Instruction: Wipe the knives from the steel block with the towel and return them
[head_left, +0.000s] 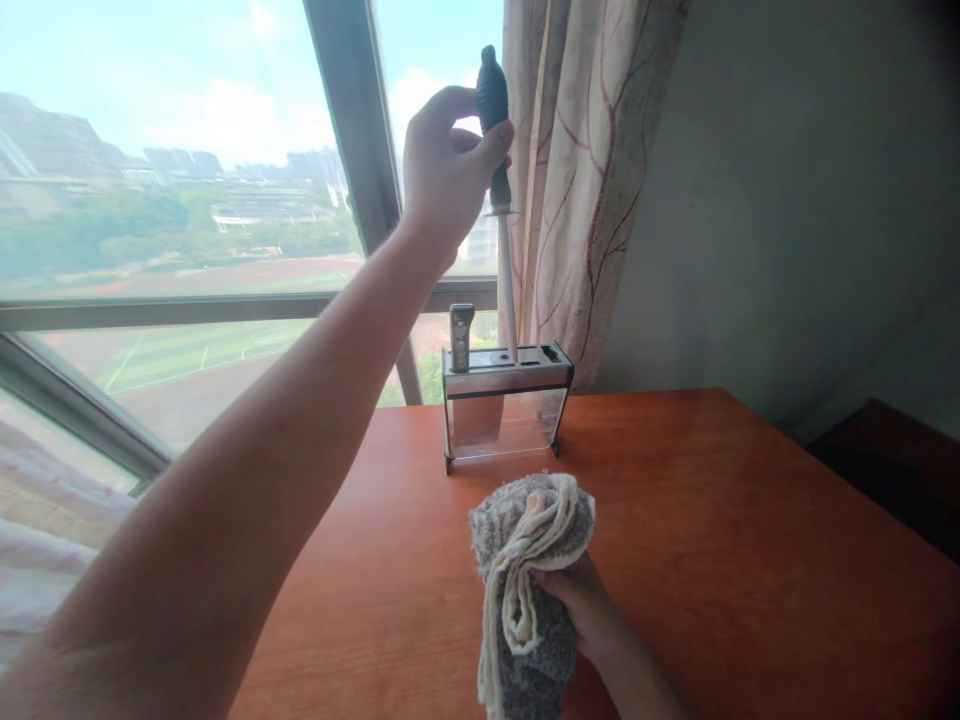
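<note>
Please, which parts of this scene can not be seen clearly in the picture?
- Head view: the right hand is mostly covered by the cloth.
- The cloth's lower end is cut off by the bottom edge.
- The tip of the sharpening rod, held by the left hand, is hidden inside the knife holder.
- The knife blade is blurred behind the holder's clear wall.

A smooth reddish-brown wooden table [712, 520] with a glossy top stands against the window wall, and directly on it, near its far edge, stands a clear-walled, metal-topped knife block [504, 405] on small feet, with a steel-handled knife [460, 338] slotted upright in it.
</note>
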